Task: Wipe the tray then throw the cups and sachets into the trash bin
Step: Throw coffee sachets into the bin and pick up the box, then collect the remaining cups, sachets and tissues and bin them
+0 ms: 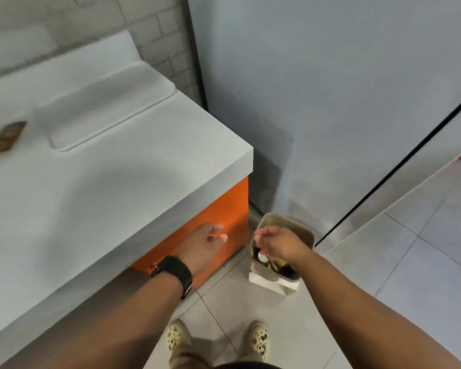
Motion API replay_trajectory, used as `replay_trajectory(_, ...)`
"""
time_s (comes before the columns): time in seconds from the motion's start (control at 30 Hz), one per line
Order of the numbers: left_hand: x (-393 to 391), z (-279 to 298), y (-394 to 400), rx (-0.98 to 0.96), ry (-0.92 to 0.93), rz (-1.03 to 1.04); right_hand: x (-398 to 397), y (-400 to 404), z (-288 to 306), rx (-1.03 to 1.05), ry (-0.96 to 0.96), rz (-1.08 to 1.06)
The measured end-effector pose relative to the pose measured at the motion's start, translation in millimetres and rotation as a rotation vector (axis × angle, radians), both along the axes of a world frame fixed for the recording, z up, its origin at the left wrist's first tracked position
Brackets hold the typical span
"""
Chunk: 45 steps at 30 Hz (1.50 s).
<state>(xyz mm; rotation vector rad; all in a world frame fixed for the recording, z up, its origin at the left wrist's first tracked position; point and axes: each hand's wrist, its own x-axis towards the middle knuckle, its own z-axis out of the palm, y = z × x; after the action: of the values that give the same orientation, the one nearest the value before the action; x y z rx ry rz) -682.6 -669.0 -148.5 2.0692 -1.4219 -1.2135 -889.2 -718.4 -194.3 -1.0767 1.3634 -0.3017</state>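
Right hand (276, 242) over the trash bin (302, 233), fingers (258, 234) loosely curled, nothing clearly held. Left hand (202, 245) beside the trash bin, fingers relaxed and apart, empty. Inside the trash bin: a white cup (263, 258) and gold sachets (277, 263). Tray (107, 107) on the tabletop (133, 177), well apart from the trash bin, bare. Wiping judged done; disposal nearly complete. One brown wrapper (3, 137) on the tabletop, farthest from the trash bin, possibly left to discard.

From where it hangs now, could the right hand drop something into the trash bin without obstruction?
Probably yes. The right hand hovers directly over the open top of the trash bin, which has no lid across it and already holds rubbish, and nothing lies between them.
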Motion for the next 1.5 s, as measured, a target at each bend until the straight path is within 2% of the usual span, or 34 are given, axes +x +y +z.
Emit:
replay_trajectory(0.27, 61, 60, 55, -0.162, 0.108, 0.143, 98, 3, 84, -0.166, -0.035, 0.470)
replay_trajectory(0.43, 109, 87, 94, -0.249, 0.198, 0.328, 168, 18, 126, -0.288, -0.083, 0.572)
replay_trajectory(0.6, 172, 101, 142, -0.287, 0.092, 0.403, 240, 46, 142, -0.311, -0.144, 0.607)
replay_trajectory(1.03, 349, 103, 282, -0.338, -0.077, 0.755, 416, 137, 145, -0.375, -0.112, 0.722)
replay_trajectory(1.2, 411, 101, 327, -0.420, -0.272, 0.905, 479, 173, 141, -0.543, -0.060, 0.812)
replay_trajectory(1.33, 457, 101, 365, -0.525, -0.408, 1.109, 534, 198, 141, -0.693, -0.034, 0.922)
replay_trajectory(1.4, 473, 101, 379, -0.540, -0.412, 1.198, 559, 210, 141, -0.777, 0.009, 0.987)
replay_trajectory(1.5, 495, 95, 396, -0.471, -0.319, 1.305, 595, 229, 140, -0.887, 0.064, 1.109)
